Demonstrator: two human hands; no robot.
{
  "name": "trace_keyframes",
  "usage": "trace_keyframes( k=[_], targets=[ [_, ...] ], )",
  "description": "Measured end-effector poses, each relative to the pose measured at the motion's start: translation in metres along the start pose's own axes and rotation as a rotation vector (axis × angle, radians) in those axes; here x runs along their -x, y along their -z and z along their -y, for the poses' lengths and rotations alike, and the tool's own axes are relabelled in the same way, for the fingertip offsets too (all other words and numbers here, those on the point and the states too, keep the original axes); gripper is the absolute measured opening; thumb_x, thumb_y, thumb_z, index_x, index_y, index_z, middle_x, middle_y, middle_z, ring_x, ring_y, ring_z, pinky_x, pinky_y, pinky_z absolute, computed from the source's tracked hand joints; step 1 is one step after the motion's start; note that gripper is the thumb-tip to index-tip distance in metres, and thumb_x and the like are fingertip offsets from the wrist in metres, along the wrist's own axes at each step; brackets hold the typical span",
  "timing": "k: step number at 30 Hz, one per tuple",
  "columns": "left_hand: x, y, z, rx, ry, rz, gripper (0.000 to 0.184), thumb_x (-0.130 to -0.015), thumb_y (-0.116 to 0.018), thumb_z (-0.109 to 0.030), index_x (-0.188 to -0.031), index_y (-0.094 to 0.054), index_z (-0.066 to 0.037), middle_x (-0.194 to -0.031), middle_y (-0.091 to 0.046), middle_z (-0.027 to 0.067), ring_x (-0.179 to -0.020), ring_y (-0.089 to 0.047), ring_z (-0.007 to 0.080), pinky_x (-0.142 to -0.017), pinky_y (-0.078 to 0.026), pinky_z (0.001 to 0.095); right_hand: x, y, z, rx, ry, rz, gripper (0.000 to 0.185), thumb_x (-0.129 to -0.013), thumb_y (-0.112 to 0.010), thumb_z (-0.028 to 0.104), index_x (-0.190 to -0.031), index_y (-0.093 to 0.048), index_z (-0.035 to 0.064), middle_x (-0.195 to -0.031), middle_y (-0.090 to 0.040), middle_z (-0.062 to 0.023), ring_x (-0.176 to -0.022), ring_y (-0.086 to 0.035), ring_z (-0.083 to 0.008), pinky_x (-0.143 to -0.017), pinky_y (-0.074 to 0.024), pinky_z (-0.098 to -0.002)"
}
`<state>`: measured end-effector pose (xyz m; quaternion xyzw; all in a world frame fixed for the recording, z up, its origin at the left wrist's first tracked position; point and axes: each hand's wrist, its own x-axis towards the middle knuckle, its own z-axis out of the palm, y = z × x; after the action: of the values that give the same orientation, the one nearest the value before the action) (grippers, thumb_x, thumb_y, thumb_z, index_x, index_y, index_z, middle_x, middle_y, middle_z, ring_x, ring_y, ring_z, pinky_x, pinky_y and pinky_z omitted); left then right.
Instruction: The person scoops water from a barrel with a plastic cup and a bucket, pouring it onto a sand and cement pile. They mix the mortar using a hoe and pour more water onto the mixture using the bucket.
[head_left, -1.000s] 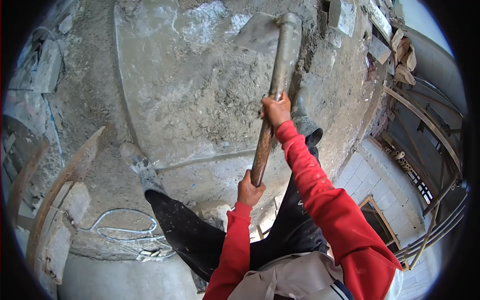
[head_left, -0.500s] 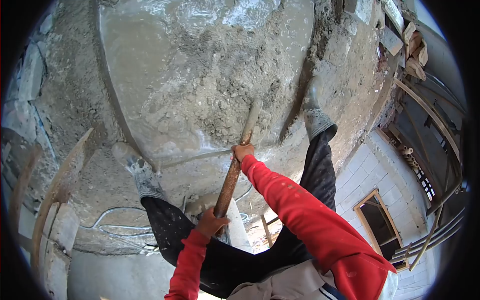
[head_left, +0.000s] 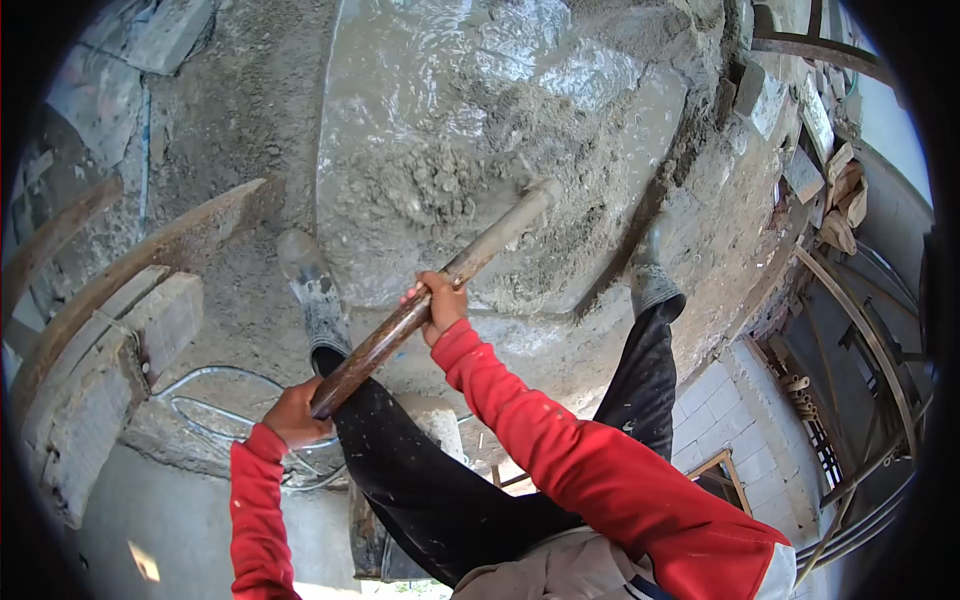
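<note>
My right hand (head_left: pixel 441 306) is wrapped around the middle of a long wooden handle, which looks like that of a hoe (head_left: pixel 395 333). Lower down, my left hand (head_left: pixel 295 412) grips the near end of the same handle, beside my left thigh. The handle slants up and right over a pool of wet grey mortar (head_left: pixel 400 110). Its far end is caked in mortar, and the blade is hidden. Left of that end lies a lumpy heap of thick mix (head_left: pixel 435 185).
Mortar-splashed boots (head_left: pixel 322 310) stand either side of the mix. Curved wooden boards (head_left: pixel 150 245) and a concrete-crusted block (head_left: pixel 105 370) are at left. A thin hose (head_left: pixel 215 372) coils behind the left boot. Rubble (head_left: pixel 800 175) and a block wall (head_left: pixel 735 410) are at right.
Both hands have moved left with the handle, which now lies at a flatter slant. Its far end has shifted right and slightly up in view. The camera view has also shifted.
</note>
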<state>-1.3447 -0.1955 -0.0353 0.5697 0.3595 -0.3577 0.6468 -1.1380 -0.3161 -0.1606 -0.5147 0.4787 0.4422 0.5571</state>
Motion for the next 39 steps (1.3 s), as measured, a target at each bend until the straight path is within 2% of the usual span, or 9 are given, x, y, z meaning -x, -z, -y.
trace_keyframes(
  k=[1,3,6,11,17,22,27,31,39],
  targets=[
    [-0.009,-0.012,0.002,-0.074,-0.282,-0.052,0.035,-0.070,-0.064,0.000,-0.102,-0.051,-0.002,-0.061,-0.047,0.0014,-0.043,-0.047,0.0090,-0.039,-0.038,0.0253,0.008,0.005,0.028,0.060,0.096,0.018,0.010,-0.076,-0.056,0.000,-0.080,-0.048,0.0013,-0.059,-0.049,-0.0092,-0.047,-0.053,-0.0211,-0.048,-0.0515,-0.0402],
    [-0.038,-0.048,-0.042,0.224,0.044,0.128,0.039,-0.071,-0.064,-0.003,-0.107,-0.049,-0.002,-0.061,-0.046,0.0005,-0.043,-0.045,0.0084,-0.039,-0.037,0.0250,0.014,0.018,0.088,0.190,0.271,-0.064,0.010,-0.076,-0.056,0.002,-0.078,-0.046,0.0023,-0.058,-0.048,-0.0079,-0.044,-0.052,-0.0188,-0.044,-0.0517,-0.0368],
    [-0.081,-0.111,-0.074,0.354,-0.093,0.181,0.043,-0.072,-0.065,-0.007,-0.109,-0.045,0.000,-0.061,-0.044,0.0000,-0.042,-0.045,0.0084,-0.039,-0.037,0.0254,-0.028,0.066,0.150,0.351,0.320,-0.141,0.011,-0.075,-0.057,0.003,-0.075,-0.046,0.0035,-0.056,-0.047,-0.0067,-0.043,-0.051,-0.0170,-0.040,-0.0488,-0.0337],
    [-0.084,-0.027,-0.079,0.494,0.176,0.329,0.030,-0.073,-0.064,-0.006,-0.096,-0.046,0.001,-0.057,-0.046,0.0031,-0.039,-0.048,0.0115,-0.034,-0.037,0.0275,-0.101,0.040,0.090,0.297,0.034,-0.232,0.017,-0.074,-0.058,0.002,-0.087,-0.048,-0.0046,-0.064,-0.052,-0.0141,-0.045,-0.052,-0.0225,-0.043,-0.0485,-0.0362],
    [0.009,0.053,-0.067,0.517,0.386,0.058,0.022,-0.072,-0.062,-0.005,-0.088,-0.048,0.001,-0.056,-0.048,0.0054,-0.039,-0.050,0.0153,-0.035,-0.040,0.0289,-0.075,-0.076,-0.046,0.253,-0.194,-0.038,0.014,-0.067,-0.059,-0.004,-0.076,-0.048,-0.0018,-0.055,-0.049,-0.0100,-0.043,-0.050,-0.0221,-0.041,-0.0458,-0.0364],
    [0.019,0.017,-0.055,-0.083,0.064,-0.356,0.039,-0.065,-0.066,-0.011,-0.096,-0.045,0.000,-0.056,-0.050,0.0192,-0.050,-0.057,0.0350,-0.052,-0.045,0.0447,-0.043,-0.099,0.006,0.175,-0.155,0.267,0.008,-0.073,-0.056,0.004,-0.074,-0.048,0.0024,-0.053,-0.047,-0.0081,-0.043,-0.050,-0.0199,-0.043,-0.0476,-0.0369],
    [-0.061,-0.004,-0.093,-0.129,-0.004,-0.536,0.040,-0.067,-0.067,-0.012,-0.097,-0.042,-0.003,-0.062,-0.058,0.0222,-0.063,-0.058,0.0428,-0.057,-0.046,0.0503,-0.044,-0.136,0.123,0.301,0.158,0.436,0.007,-0.075,-0.054,0.007,-0.073,-0.049,0.0027,-0.057,-0.049,-0.0069,-0.045,-0.051,-0.0176,-0.045,-0.0492,-0.0344],
    [-0.108,-0.063,-0.122,-0.035,0.058,-0.707,0.034,-0.069,-0.064,-0.010,-0.094,-0.041,-0.005,-0.061,-0.056,0.0237,-0.064,-0.057,0.0449,-0.057,-0.043,0.0527,-0.077,-0.129,0.156,0.417,0.186,0.479,0.007,-0.075,-0.055,0.006,-0.073,-0.051,0.0019,-0.057,-0.050,-0.0054,-0.046,-0.053,-0.0151,-0.044,-0.0502,-0.0309],
    [-0.063,-0.261,-0.086,0.358,0.485,-0.552,0.038,-0.065,-0.064,-0.012,-0.093,-0.040,-0.004,-0.067,-0.057,0.0211,-0.067,-0.062,0.0361,-0.059,-0.046,0.0441,-0.088,0.052,0.021,0.760,-0.180,0.273,0.018,-0.070,-0.060,0.003,-0.081,-0.047,0.0030,-0.055,-0.050,-0.0085,-0.038,-0.050,-0.0186,-0.036,-0.0456,-0.0353]
  ],
)
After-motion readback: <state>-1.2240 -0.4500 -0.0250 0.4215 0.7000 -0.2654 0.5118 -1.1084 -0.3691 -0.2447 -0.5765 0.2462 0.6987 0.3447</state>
